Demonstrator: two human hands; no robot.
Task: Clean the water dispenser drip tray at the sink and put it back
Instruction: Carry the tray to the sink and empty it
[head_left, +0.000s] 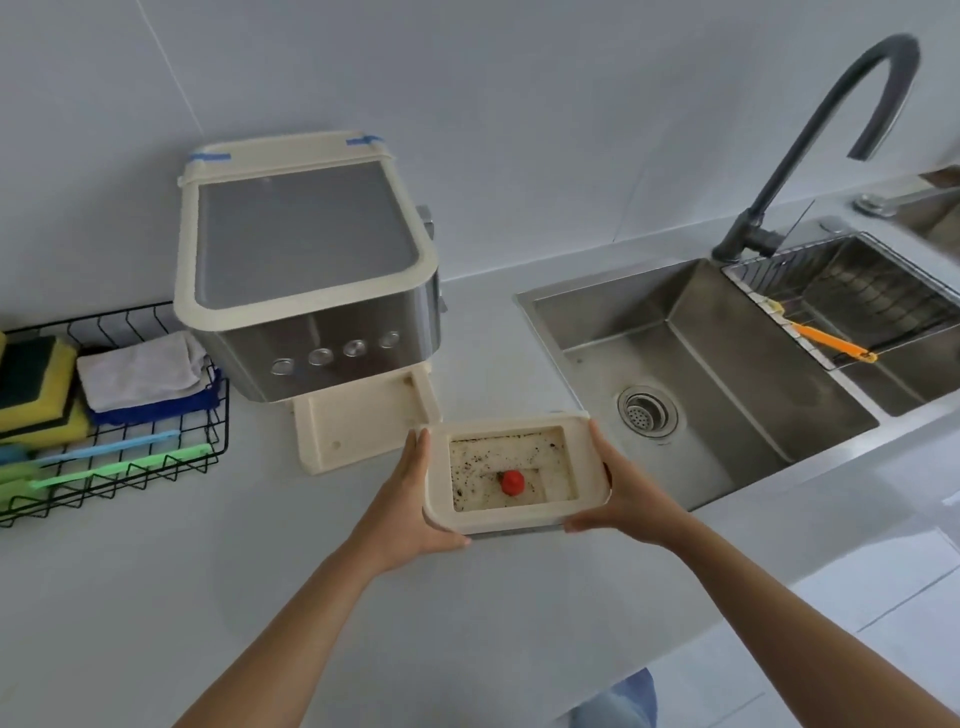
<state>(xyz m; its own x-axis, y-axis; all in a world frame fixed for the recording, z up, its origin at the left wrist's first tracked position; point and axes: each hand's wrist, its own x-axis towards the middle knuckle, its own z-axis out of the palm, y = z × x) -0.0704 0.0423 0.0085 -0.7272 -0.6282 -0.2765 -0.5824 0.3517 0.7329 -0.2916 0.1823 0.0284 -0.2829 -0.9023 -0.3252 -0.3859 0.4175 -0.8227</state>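
Observation:
I hold the cream drip tray (586, 470) level above the counter, between the dispenser and the sink. My left hand (410, 506) grips its left side and my right hand (621, 493) grips its right side. Inside the tray lie dark specks and a small red float (512, 482). The water dispenser (306, 270), steel with a cream rim and four round buttons, stands behind on the left. Its bare cream base (358, 431) shows where the tray sat. The steel sink (691, 374) with its drain (647, 410) lies to the right.
A dark curved tap (810, 135) rises behind the sink. A wire rack (852, 296) over the sink's right half holds an orange brush (826, 338). At the left, a black wire basket (119, 452) holds sponges (36, 384), folded cloths (140, 369) and brushes.

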